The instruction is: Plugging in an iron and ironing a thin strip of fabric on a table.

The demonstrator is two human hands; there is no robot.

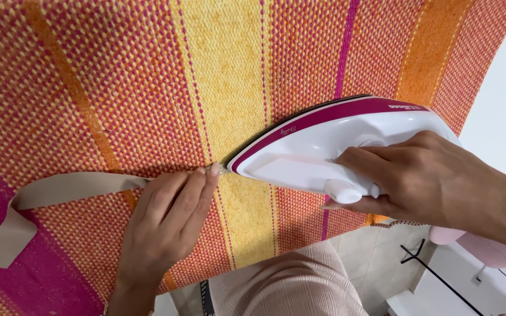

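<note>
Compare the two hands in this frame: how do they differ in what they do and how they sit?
The right hand is curled around the handle of the white and magenta iron, while the left hand lies flat with fingers extended. The right hand rests on the iron, above the cloth; the left hand presses the beige ribbon straight onto the striped woven cloth, fingertips at the iron's tip. Both are bare and work over the same cloth.
</note>
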